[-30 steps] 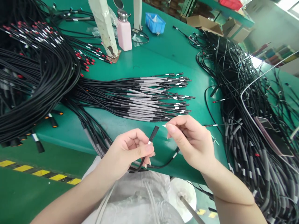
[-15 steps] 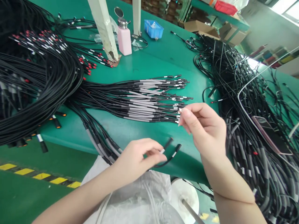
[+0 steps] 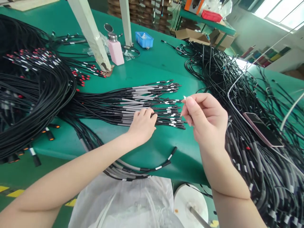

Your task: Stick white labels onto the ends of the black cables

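Palm down, my left hand point(image 3: 143, 126) is on the near side of a fanned bundle of black cables point(image 3: 102, 104) with grey corrugated sleeves and white labels. Its fingers curl over the sleeves, and a black cable shows between thumb and forefinger; the fingertips are partly hidden. To the right of the cable ends, my right hand point(image 3: 206, 118) is raised and closed, thumb against forefinger, pinching a small white piece point(image 3: 185, 98) whose tip sticks out. Nearer to me, several sleeved cables point(image 3: 133, 166) hang in a curve along the table's front edge, with labelled ends at the right.
Coiled black cables point(image 3: 64, 82) with red-tipped ends pile up at the left. A large cable heap point(image 3: 220, 72) covers the right, with a phone point(image 3: 262, 129) on it. Behind stand a pink pump bottle point(image 3: 116, 52), a blue bin point(image 3: 144, 40) and a white post point(image 3: 91, 38).
My left hand has left the cable ends by the front edge and moved up and forward onto the fanned bundle. My right hand keeps its pinch. The view has shifted slightly.
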Demonstrator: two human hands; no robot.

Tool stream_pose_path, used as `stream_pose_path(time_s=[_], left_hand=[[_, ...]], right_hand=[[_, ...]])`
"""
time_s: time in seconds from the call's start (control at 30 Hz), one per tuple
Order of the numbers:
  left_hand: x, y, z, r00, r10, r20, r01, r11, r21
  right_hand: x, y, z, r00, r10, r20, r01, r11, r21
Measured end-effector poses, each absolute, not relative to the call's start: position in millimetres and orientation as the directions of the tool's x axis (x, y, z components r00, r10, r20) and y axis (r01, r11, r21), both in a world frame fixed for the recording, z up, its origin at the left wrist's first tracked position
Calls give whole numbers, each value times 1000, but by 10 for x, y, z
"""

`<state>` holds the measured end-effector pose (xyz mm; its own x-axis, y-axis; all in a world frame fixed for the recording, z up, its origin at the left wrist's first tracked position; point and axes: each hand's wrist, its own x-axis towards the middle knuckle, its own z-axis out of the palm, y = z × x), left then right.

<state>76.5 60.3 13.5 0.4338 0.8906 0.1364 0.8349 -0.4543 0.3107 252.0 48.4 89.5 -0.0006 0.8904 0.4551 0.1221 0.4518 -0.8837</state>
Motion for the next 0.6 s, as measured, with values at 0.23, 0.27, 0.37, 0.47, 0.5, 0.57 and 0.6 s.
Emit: stream_pose_path(time_s=[0.23,0.27,0.37,0.47,0.5,0.57,0.6], left_hand=[[733,433,138,497,858,128,823,-513,243],[717,419,150,510,851,121,816,-524,245],[679,451,170,570,819,69,780,-566,266],[659,541,166,592,806,26,772,-576,269],[657,563,166,596,803,18,772,-579,263],[656,580,171,617,787,3,762,-598,250],[659,574,176,637,771,-10,748,-615,250]], right_hand=[[2542,453,960,7,863,505,138,500,-855],[2543,454,965,2,864,504,141,498,-855],[2551,461,974,-8,864,503,131,500,-856],[2560,470,975,-18,864,503,105,502,-858],[2562,475,972,-22,867,498,100,498,-861],[2563,493,960,-29,875,483,93,484,-870],[2562,504,951,-32,879,475,87,476,-875]])
